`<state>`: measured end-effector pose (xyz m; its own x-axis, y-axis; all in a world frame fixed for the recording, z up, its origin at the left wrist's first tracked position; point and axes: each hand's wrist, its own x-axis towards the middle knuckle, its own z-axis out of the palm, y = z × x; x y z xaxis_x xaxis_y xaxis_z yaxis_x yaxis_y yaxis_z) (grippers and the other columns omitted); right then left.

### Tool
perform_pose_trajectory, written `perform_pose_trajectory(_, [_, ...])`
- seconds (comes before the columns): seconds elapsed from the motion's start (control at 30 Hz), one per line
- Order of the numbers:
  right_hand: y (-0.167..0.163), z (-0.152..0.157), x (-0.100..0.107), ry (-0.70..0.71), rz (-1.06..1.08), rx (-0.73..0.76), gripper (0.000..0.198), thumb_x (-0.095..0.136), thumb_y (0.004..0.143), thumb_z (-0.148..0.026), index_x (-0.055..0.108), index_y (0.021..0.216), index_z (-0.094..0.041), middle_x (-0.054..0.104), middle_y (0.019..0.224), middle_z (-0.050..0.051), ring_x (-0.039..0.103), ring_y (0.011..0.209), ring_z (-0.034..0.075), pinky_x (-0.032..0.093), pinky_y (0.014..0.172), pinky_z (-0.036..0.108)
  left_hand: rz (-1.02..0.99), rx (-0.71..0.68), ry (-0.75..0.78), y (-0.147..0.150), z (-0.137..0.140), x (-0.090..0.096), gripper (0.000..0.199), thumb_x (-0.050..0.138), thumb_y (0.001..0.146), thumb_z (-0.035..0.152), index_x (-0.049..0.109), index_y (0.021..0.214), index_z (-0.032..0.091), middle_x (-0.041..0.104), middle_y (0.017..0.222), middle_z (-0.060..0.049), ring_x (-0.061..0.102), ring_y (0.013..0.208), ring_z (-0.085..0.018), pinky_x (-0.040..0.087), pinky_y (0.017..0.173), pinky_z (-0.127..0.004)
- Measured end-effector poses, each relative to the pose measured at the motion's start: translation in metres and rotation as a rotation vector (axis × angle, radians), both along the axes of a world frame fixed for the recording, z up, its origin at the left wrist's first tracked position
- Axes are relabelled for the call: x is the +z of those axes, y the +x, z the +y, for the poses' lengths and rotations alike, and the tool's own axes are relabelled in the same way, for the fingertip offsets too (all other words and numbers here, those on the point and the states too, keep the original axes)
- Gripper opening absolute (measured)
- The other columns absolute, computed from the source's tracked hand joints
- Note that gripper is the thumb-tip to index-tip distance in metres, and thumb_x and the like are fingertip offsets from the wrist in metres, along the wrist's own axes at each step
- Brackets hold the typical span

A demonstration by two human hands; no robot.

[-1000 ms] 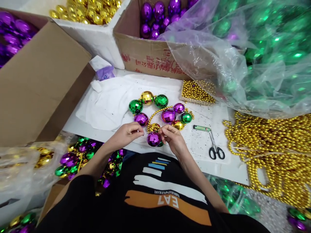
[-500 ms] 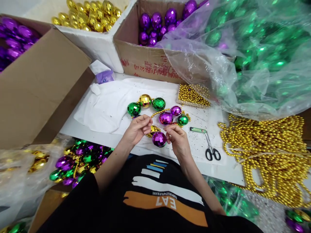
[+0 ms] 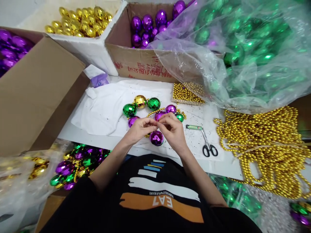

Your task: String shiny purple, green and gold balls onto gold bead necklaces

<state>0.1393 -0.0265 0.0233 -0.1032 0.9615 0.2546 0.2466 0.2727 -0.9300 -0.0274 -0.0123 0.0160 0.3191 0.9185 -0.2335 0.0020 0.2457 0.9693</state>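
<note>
My left hand [image 3: 142, 127] and my right hand [image 3: 172, 128] meet fingertip to fingertip above the white cloth, both closed in a pinch. What lies between the fingertips is too small to make out. Around and beneath them is a bead necklace of large faceted balls: a gold ball [image 3: 140, 101], green balls [image 3: 154, 103] and purple balls [image 3: 156, 138]. A strand of small gold beads [image 3: 155, 112] runs just behind my fingers. My right hand partly covers another purple ball [image 3: 159, 116].
Black-handled scissors [image 3: 209, 149] and a green-labelled stick [image 3: 193, 127] lie to the right. Behind stands a tray of small gold beads [image 3: 188, 94]. Gold bead strands [image 3: 264, 145] heap at right. A cardboard box [image 3: 141, 64] and a plastic bag of green balls [image 3: 247, 64] border the back.
My hands were apart, each pinching; now their fingertips have come together, the right moving left. The whole view has shifted slightly.
</note>
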Motion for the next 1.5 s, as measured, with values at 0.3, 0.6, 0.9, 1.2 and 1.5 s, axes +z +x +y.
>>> perform_pose_trajectory(0.3, [0.004,0.006,0.004,-0.132,0.11,-0.013,0.013,0.067,0.083,-0.025,0.061,0.072,-0.022,0.058,0.091,0.004,0.057,0.085,0.018,0.044,0.062,0.028,0.068,-0.122,0.065,0.003,0.012,0.008,0.018,0.076,0.074,0.029,0.07,0.08,0.013,0.058,0.067,0.001,0.05,0.061,-0.01,0.038,0.055,-0.022])
perform_pose_trajectory(0.6, [0.003,0.005,-0.005,-0.383,0.346,0.057,0.022,0.07,0.082,-0.031,0.06,0.101,-0.026,0.064,0.088,0.0,0.056,0.066,0.014,0.042,0.054,0.027,-0.018,-0.073,0.129,0.01,0.017,0.01,0.022,0.064,0.088,0.035,0.056,0.08,0.016,0.049,0.064,0.004,0.039,0.053,-0.008,0.031,0.05,-0.021])
perform_pose_trajectory(0.9, [-0.008,0.002,-0.012,-0.106,-0.065,-0.166,0.006,0.063,0.086,-0.023,0.061,0.081,-0.024,0.062,0.078,0.001,0.057,0.073,0.018,0.045,0.069,0.032,0.228,0.078,0.337,0.012,0.014,0.001,0.007,0.06,0.088,0.024,0.059,0.085,0.018,0.059,0.071,0.003,0.052,0.061,-0.01,0.039,0.058,-0.023])
perform_pose_trajectory(1.2, [-0.011,0.001,-0.012,-0.028,-0.139,-0.147,0.013,0.059,0.09,-0.024,0.062,0.078,-0.024,0.06,0.078,0.002,0.054,0.071,0.018,0.043,0.071,0.033,0.336,0.125,0.431,0.013,0.011,-0.01,0.004,0.059,0.088,0.021,0.059,0.085,0.019,0.062,0.073,0.002,0.056,0.066,-0.012,0.041,0.062,-0.023])
perform_pose_trajectory(1.5, [0.008,0.0,-0.016,-0.105,-0.033,-0.211,0.014,0.059,0.089,-0.023,0.057,0.075,-0.023,0.057,0.078,0.0,0.052,0.073,0.017,0.041,0.069,0.031,0.048,0.032,0.274,0.021,0.015,-0.009,0.011,0.062,0.086,0.028,0.057,0.084,0.018,0.062,0.074,0.001,0.061,0.07,-0.013,0.047,0.066,-0.025])
